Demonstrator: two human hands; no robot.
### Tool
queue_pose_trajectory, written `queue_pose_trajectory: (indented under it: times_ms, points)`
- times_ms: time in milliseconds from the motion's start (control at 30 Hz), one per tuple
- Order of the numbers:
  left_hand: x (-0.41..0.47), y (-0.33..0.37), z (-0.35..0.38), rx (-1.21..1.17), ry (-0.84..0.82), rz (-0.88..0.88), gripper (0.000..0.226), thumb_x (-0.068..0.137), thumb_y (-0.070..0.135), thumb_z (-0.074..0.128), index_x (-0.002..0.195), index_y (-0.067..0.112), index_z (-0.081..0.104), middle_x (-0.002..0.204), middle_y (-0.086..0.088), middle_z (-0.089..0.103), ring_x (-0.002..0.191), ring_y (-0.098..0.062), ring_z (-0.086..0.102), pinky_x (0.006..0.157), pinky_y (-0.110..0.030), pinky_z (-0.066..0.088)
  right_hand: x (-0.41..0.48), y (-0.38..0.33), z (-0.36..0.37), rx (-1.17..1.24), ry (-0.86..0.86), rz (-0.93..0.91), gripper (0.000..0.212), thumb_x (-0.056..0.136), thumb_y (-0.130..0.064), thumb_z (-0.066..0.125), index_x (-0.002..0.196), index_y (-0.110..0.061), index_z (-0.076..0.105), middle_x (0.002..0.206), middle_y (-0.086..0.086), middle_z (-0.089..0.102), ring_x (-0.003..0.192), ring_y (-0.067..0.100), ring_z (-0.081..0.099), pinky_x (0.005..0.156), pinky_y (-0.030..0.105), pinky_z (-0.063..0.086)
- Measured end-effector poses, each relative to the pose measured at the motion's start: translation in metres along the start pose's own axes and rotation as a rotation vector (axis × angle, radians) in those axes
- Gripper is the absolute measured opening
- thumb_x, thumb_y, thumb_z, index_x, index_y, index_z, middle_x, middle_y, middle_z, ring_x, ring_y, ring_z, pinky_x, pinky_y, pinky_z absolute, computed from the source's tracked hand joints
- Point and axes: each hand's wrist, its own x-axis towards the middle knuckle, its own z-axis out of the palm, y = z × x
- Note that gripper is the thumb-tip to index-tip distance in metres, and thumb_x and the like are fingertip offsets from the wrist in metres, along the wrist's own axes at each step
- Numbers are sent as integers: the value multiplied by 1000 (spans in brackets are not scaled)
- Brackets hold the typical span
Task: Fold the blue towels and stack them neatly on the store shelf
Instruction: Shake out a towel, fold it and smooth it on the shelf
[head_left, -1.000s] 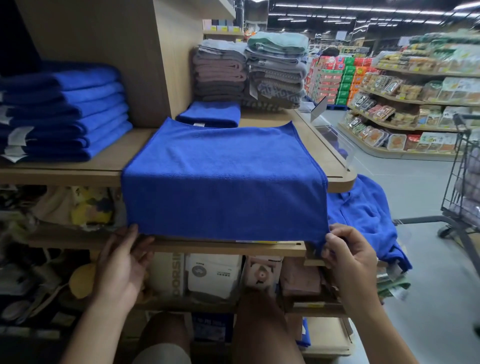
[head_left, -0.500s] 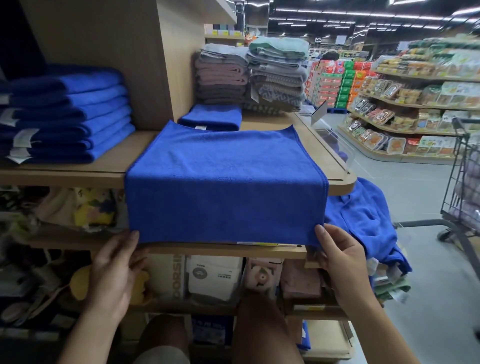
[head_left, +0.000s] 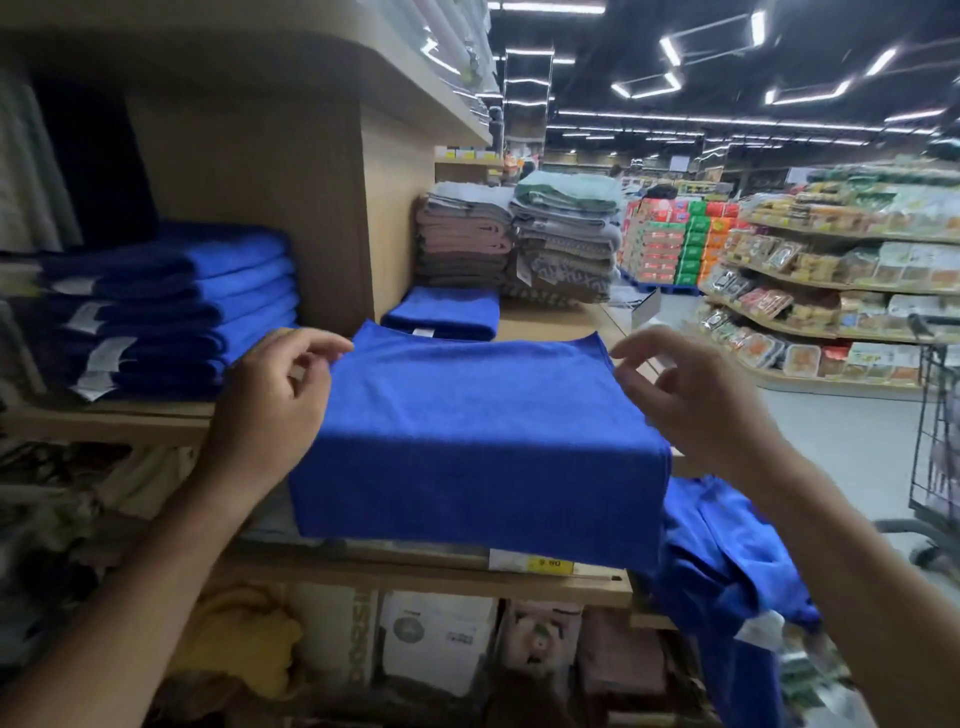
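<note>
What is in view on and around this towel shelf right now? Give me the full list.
spread towel: one, blue, draped over the shelf's front edge
folded towel: one, blue, behind the spread towel
towel stack: one, blue, left bay
mixed towel stacks: two, grey, pink and green, rear of shelf
loose towels: one heap, blue, below right
shelf: one, light wood
price tag: one, yellow, lower shelf edge
boxed goods: several, mostly white, lower shelf
shopping cart: one, dark wire, far right
left hand: at the spread towel's left edge, grip unclear
right hand: by its right rear corner, fingers loose, holding nothing
</note>
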Motion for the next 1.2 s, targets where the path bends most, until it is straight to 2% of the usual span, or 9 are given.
queue_pose_trajectory:
  times_ms: [167, 267, 367, 467, 567, 800, 967, 1100, 1200]
  points:
    - [77, -22, 53, 402, -322, -221, 25, 92, 15, 53, 104, 14, 75, 109, -11, 74, 105, -33, 67, 89, -36, 53, 103, 31, 23, -93, -353, 332, 33, 94, -20, 68, 125, -20, 57, 112, 6, 67, 64, 19, 73, 50, 26, 52]
    - [96, -50, 79, 563, -501, -377, 35, 99, 28, 48, 111, 2, 67, 124, -26, 64, 114, -42, 61, 92, -40, 50, 124, 56, 41, -140, -428, 490, 14, 92, -12, 65, 90, -11, 50, 91, 19, 66, 64, 31, 68, 57, 40, 58]
    - [104, -72, 93, 620, -525, -471, 49, 98, 45, 48, 122, 5, 65, 135, -25, 56, 122, -41, 57, 99, -41, 46, 128, 73, 54, -298, -420, 518, 21, 89, -21, 64, 75, -11, 51, 86, 19, 68, 69, 33, 67, 50, 34, 51]
    - [113, -87, 99, 466, -487, -508, 37, 91, 41, 60, 78, 8, 71, 99, -22, 71, 93, -34, 68, 78, -35, 52, 131, 80, 65, -172, -375, 597, 28, 87, -22, 64, 65, -10, 51, 50, 7, 54, 39, 21, 48, 37, 19, 34]
    - [117, -91, 103, 203, -420, -523, 25, 91, 22, 67, 74, 4, 70, 77, -19, 67, 73, -20, 57, 63, -32, 39, 132, 83, 69, -24, -335, 641, 25, 84, -10, 62, 63, -11, 49, 45, 3, 44, 36, 17, 39, 38, 17, 28]
    - [140, -78, 90, -228, -145, -603, 13, 97, 19, 63, 88, 11, 68, 85, -10, 63, 81, -18, 55, 71, -30, 39, 157, 93, 54, 294, -215, 658, 29, 94, -3, 66, 69, -7, 51, 55, 5, 32, 29, 9, 32, 34, 15, 29]
    - [184, -54, 81, -434, -86, -658, 20, 98, 19, 63, 78, 18, 62, 79, 0, 61, 71, -11, 55, 59, -23, 43, 197, 80, 36, 297, -73, 580, 7, 92, -10, 70, 87, -6, 69, 59, 5, 50, 45, 13, 46, 37, 17, 43]
    - [211, -46, 72, -498, -44, -691, 13, 96, 24, 65, 103, 13, 69, 95, -4, 66, 85, -16, 60, 75, -27, 48, 223, 71, 21, 371, -13, 534, 10, 93, -15, 72, 84, -12, 68, 77, 7, 64, 58, 13, 59, 54, 22, 58]
    - [209, -43, 71, -496, -60, -705, 10, 96, 24, 65, 93, 15, 67, 93, -4, 66, 86, -17, 59, 72, -26, 47, 220, 69, 18, 379, -15, 524, 9, 93, -17, 72, 88, -11, 71, 81, 7, 67, 61, 14, 63, 57, 24, 61]
